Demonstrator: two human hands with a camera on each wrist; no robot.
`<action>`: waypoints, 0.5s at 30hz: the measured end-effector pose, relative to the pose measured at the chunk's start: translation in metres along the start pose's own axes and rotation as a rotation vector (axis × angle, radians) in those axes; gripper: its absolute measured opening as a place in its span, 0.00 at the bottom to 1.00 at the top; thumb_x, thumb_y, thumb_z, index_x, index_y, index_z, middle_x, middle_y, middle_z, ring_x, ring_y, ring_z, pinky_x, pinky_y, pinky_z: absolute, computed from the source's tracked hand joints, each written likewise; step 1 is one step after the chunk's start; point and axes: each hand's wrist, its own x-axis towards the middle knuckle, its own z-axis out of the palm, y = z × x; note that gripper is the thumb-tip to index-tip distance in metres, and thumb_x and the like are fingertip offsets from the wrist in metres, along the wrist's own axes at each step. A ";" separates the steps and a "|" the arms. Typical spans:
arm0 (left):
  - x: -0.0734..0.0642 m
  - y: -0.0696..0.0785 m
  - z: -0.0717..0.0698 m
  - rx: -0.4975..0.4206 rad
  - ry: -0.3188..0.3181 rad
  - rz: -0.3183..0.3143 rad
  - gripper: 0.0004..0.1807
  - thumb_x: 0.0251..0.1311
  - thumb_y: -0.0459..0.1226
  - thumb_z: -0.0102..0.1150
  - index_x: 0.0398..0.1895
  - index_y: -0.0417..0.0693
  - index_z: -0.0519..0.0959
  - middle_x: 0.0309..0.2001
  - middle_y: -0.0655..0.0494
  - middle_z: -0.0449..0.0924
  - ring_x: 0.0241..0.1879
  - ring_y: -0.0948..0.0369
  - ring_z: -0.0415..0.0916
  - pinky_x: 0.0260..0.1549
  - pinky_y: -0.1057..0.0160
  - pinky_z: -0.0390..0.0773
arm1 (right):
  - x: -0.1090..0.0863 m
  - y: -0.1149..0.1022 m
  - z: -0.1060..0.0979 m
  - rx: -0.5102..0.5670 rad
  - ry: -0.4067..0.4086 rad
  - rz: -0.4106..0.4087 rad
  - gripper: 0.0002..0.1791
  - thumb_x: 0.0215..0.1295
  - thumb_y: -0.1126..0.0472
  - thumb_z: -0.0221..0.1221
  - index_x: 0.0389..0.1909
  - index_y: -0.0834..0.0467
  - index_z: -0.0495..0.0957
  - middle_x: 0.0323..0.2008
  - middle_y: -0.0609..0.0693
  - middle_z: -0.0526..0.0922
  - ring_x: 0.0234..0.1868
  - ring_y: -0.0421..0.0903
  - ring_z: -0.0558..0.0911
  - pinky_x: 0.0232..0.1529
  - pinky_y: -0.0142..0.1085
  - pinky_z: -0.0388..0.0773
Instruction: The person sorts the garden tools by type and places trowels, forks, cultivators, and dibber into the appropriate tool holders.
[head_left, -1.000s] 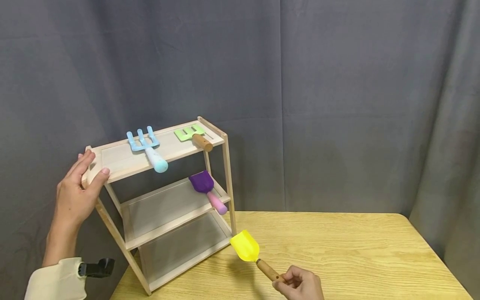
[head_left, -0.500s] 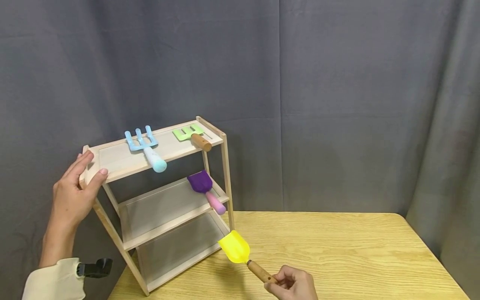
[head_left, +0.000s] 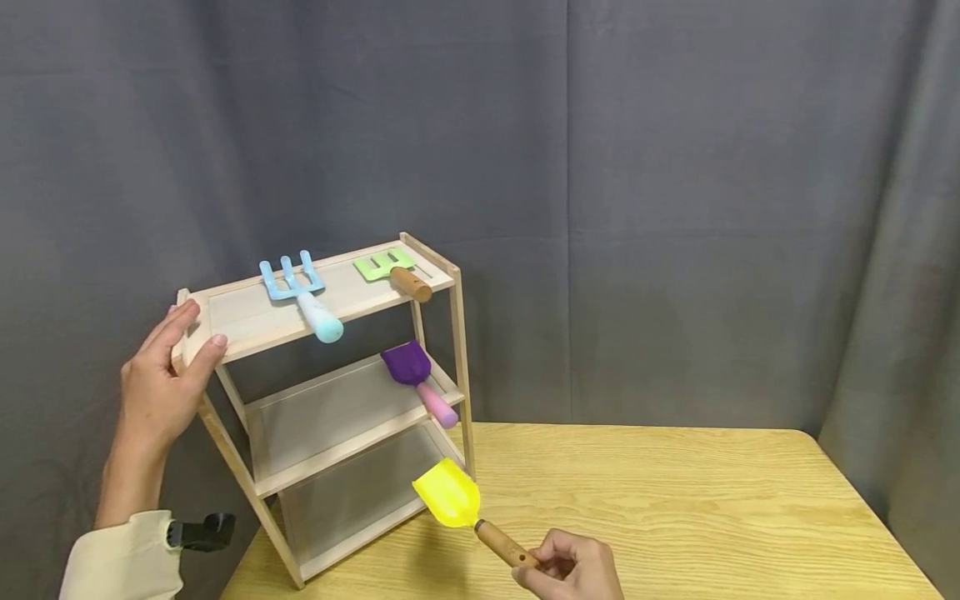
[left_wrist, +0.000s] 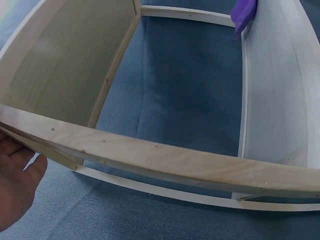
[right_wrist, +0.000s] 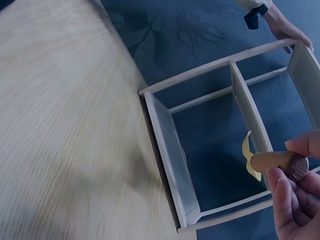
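Note:
My right hand [head_left: 573, 567] pinches the wooden handle of a small yellow toy shovel [head_left: 450, 493] near its end. The shovel's blade overlaps the lowest tier in the head view; in the right wrist view the wooden handle [right_wrist: 270, 161] hides part of it. My left hand [head_left: 157, 383] grips the upper left end of a three-tier wooden shelf [head_left: 345, 454], thumb by the front edge. On the top tier lie a light blue toy fork [head_left: 309, 304] and a green slotted tool [head_left: 386, 263] with a wooden handle. A purple shovel [head_left: 408, 364] with a pink handle rests on the middle tier.
The shelf stands at the left of a yellow wood-grain table [head_left: 675, 508], whose rounded far corner is at right. A grey curtain [head_left: 712, 208] hangs behind. The purple and blue handles stick out past their tiers' front edges.
My right hand has carried the yellow shovel leftward, from beside the shelf's right post to in front of the lowest tier. My left hand stays at the shelf's upper left end.

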 end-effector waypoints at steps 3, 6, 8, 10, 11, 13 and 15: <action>0.001 0.000 0.001 -0.004 0.010 0.001 0.27 0.55 0.38 0.56 0.60 0.47 0.67 0.61 0.55 0.63 0.62 0.65 0.52 0.59 0.66 0.51 | 0.001 -0.003 0.003 0.007 -0.006 -0.013 0.08 0.42 0.58 0.68 0.17 0.56 0.79 0.16 0.44 0.80 0.15 0.43 0.76 0.17 0.33 0.75; 0.001 0.000 0.002 -0.002 0.011 0.000 0.27 0.55 0.38 0.56 0.60 0.47 0.67 0.61 0.55 0.63 0.62 0.65 0.52 0.59 0.65 0.50 | 0.002 -0.006 0.006 0.006 -0.004 -0.040 0.08 0.41 0.58 0.68 0.17 0.56 0.78 0.16 0.43 0.79 0.15 0.42 0.76 0.17 0.33 0.75; 0.001 -0.001 0.002 -0.002 0.009 -0.002 0.26 0.56 0.38 0.55 0.60 0.47 0.67 0.61 0.55 0.63 0.62 0.64 0.52 0.59 0.65 0.50 | 0.003 -0.008 0.009 0.007 -0.005 -0.057 0.08 0.41 0.59 0.68 0.17 0.56 0.78 0.16 0.43 0.79 0.15 0.42 0.77 0.17 0.33 0.75; 0.001 -0.001 0.002 -0.001 0.010 -0.003 0.26 0.56 0.38 0.55 0.60 0.47 0.67 0.61 0.55 0.63 0.62 0.65 0.52 0.59 0.65 0.50 | 0.004 -0.010 0.012 0.015 -0.010 -0.082 0.08 0.42 0.59 0.68 0.17 0.57 0.78 0.16 0.43 0.79 0.15 0.42 0.77 0.17 0.33 0.75; 0.001 -0.001 0.002 -0.001 0.010 -0.003 0.26 0.56 0.38 0.55 0.60 0.47 0.67 0.61 0.55 0.63 0.62 0.65 0.52 0.59 0.66 0.49 | 0.005 -0.011 0.014 0.022 -0.012 -0.095 0.08 0.42 0.60 0.68 0.17 0.57 0.77 0.16 0.43 0.80 0.15 0.42 0.77 0.17 0.33 0.75; 0.001 0.000 0.002 0.002 0.014 -0.001 0.26 0.56 0.39 0.55 0.60 0.47 0.67 0.61 0.55 0.63 0.62 0.65 0.52 0.59 0.66 0.50 | 0.005 -0.013 0.017 0.035 -0.012 -0.119 0.08 0.42 0.60 0.68 0.17 0.57 0.77 0.16 0.43 0.80 0.14 0.41 0.77 0.17 0.33 0.75; 0.000 0.000 0.002 0.003 0.016 -0.003 0.26 0.56 0.39 0.56 0.60 0.47 0.67 0.61 0.55 0.64 0.62 0.66 0.52 0.59 0.67 0.50 | 0.006 -0.015 0.021 0.051 -0.006 -0.135 0.08 0.42 0.60 0.68 0.16 0.57 0.77 0.17 0.44 0.80 0.14 0.41 0.77 0.16 0.33 0.75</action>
